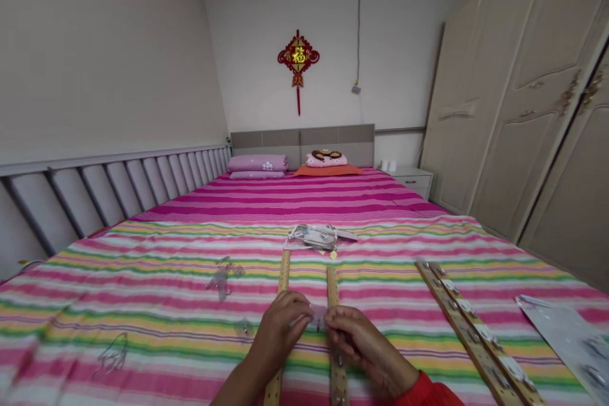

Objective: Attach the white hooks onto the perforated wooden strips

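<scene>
Between my two hands is a small clear plastic bag (318, 314), with something small and dark in or under it. My left hand (281, 325) pinches its left edge, and my right hand (358, 337), at the end of a red sleeve, pinches the right edge. Below my left hand runs a narrow wooden strip with holes (284, 273). A second wooden strip (332, 284) passes under my right hand, with small metal parts near its front end. Just left of my left hand lies another little clear bag (245, 327) with a metal piece in it.
Several small plastic bags (221, 279) lie to the left; packaged parts (314, 238) lie ahead. On the right are wooden strips with metal and white fittings (469, 330) and a plastic sheet (566, 342). A tangled clear wrapper (114, 354) rests at the front left of the striped bedspread (166, 304).
</scene>
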Action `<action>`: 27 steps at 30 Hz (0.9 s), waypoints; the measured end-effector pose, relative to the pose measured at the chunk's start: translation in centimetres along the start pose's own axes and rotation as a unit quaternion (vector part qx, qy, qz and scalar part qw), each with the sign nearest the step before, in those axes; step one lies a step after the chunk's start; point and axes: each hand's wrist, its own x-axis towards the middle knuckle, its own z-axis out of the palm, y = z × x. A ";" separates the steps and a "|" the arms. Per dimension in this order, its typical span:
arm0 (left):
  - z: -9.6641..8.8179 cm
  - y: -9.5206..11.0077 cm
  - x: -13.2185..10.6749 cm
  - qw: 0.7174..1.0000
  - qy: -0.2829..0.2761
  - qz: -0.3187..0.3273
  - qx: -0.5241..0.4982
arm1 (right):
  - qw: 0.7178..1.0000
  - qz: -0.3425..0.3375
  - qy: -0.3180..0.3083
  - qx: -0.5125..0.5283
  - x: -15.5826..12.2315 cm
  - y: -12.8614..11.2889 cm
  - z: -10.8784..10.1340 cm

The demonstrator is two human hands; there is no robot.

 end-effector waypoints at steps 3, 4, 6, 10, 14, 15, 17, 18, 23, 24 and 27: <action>0.7 0.0 1.1 0.997 0.006 -0.041 -0.058 | 1.000 -0.010 0.011 0.003 0.3 -0.3 -0.9; 1.0 -0.2 1.5 0.993 0.011 -0.072 -0.088 | 0.999 -0.028 0.024 0.000 0.5 -0.3 -1.3; 1.9 -0.9 2.4 0.974 0.017 -0.150 -0.167 | 0.994 -0.078 0.070 -0.018 1.2 -0.2 -2.3; 4.0 -3.0 4.0 0.916 0.012 -0.260 -0.306 | 0.981 -0.111 0.134 -0.086 2.7 0.3 -4.3; 5.4 -4.0 5.2 0.887 -0.005 -0.307 -0.344 | 0.981 -0.099 0.128 -0.104 3.7 0.9 -5.4; 5.6 -4.0 5.4 0.882 -0.012 -0.317 -0.348 | 0.982 -0.099 0.126 -0.101 3.8 1.0 -5.5; 5.9 -3.7 5.8 0.872 -0.020 -0.334 -0.357 | 0.983 -0.098 0.126 -0.094 4.1 1.3 -5.8; 6.1 -3.6 5.9 0.868 -0.018 -0.339 -0.362 | 0.983 -0.096 0.127 -0.092 4.1 1.4 -5.9; 7.1 -3.1 5.6 0.847 -0.003 -0.361 -0.389 | 0.980 -0.104 0.146 -0.088 4.1 1.5 -6.0; 7.3 -3.1 5.5 0.840 -0.002 -0.375 -0.391 | 0.978 -0.111 0.152 -0.094 4.0 1.3 -5.9; 7.6 -2.7 5.3 0.826 0.021 -0.420 -0.375 | 0.959 -0.163 0.189 -0.135 3.8 0.7 -5.5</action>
